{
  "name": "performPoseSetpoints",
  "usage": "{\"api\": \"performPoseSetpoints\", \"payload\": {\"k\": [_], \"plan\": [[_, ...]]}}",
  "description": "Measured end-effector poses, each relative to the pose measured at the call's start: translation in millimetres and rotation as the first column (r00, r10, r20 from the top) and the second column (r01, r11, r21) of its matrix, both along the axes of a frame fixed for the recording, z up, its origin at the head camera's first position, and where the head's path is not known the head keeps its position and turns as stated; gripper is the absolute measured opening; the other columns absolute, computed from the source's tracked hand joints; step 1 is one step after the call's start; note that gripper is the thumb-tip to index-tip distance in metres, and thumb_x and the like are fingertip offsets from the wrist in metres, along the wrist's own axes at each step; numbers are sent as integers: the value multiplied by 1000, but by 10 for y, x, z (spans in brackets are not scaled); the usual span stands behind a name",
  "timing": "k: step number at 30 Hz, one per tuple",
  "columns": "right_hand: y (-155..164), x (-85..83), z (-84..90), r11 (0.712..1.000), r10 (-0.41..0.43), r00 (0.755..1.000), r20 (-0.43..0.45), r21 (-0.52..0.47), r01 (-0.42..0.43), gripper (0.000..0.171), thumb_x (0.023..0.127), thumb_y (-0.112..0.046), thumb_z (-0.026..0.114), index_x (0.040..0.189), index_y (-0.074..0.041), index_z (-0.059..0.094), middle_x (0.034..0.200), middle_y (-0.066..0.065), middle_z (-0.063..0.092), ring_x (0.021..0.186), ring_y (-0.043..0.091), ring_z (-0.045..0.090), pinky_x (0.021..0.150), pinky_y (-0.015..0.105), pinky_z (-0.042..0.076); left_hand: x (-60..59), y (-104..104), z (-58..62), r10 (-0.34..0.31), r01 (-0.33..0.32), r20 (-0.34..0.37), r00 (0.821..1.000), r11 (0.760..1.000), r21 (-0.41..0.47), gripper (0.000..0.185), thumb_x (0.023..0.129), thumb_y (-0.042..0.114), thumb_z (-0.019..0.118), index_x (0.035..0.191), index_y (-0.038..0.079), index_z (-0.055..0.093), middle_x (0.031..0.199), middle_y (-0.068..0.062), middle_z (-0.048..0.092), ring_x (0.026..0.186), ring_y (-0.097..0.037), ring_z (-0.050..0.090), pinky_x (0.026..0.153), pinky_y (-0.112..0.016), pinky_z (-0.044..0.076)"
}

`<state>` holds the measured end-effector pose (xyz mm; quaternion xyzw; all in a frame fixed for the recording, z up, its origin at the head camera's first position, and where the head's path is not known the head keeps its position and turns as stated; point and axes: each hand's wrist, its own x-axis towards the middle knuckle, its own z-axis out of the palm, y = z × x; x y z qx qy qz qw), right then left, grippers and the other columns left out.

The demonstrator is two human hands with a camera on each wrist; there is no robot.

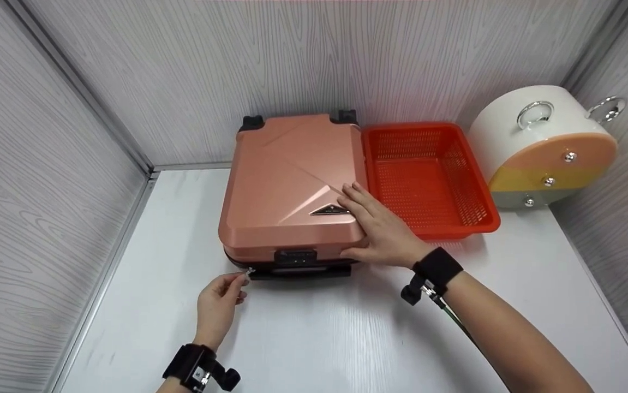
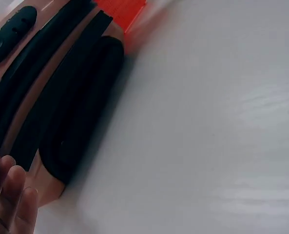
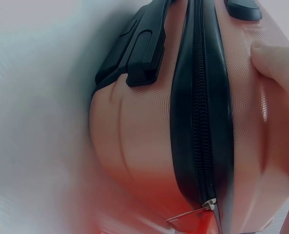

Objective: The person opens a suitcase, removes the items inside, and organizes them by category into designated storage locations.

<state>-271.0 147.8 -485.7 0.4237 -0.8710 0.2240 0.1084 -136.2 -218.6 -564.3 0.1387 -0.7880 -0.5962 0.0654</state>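
A pink suitcase lay flat on the white table, against the back wall, with a red basket touching its right side. The left hand, wrist bent up, pinched the metal zipper pull at the near left corner. The right hand lay flat, fingers straight, on the case's near right corner, forearm angling in from the right. A white drum stood behind the basket.

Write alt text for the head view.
A pink suitcase lies flat on a white table; the right hand presses on its lid while the left hand pinches a zipper pull. An orange basket sits beside it.
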Motion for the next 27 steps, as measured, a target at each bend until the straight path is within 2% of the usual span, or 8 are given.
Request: {"api": "performPoseSetpoints", "payload": {"k": [6,14,24,27], "plan": [[9,-6,3,1000,2,1000,7,-14,-2,106,82,-52,82,163,-13,27,171,3,13,157,21,5,123,47,19,-61,-205,38,2,2,44,999,997,-77,31,104,30,63,118,4,71,113,-15,72,99,-34,69,80,-27,57],[31,-18,30,1000,-4,1000,23,-27,5,106,81,-52,84,163,-17,27,171,0,15,157,20,6,121,50,23,-184,-419,70,17,-11,40,999,991,-136,35,104,33,63,119,3,73,111,-16,73,97,-33,69,85,-36,57],[18,2,23,999,-1,1000,28,-40,2,107,80,-50,85,164,-19,27,171,-1,16,157,19,7,120,51,26,-479,-662,126,24,-14,34,999,963,-268,32,105,34,61,120,9,74,108,-9,75,94,-21,69,77,-21,54],[-3,21,-2,999,0,999,33,-45,2,106,80,-49,86,163,-19,28,171,-2,17,157,18,7,120,51,26,-573,-722,147,27,-13,42,999,954,-299,31,105,34,60,120,10,75,106,-7,75,93,-19,69,76,-21,53]]}}
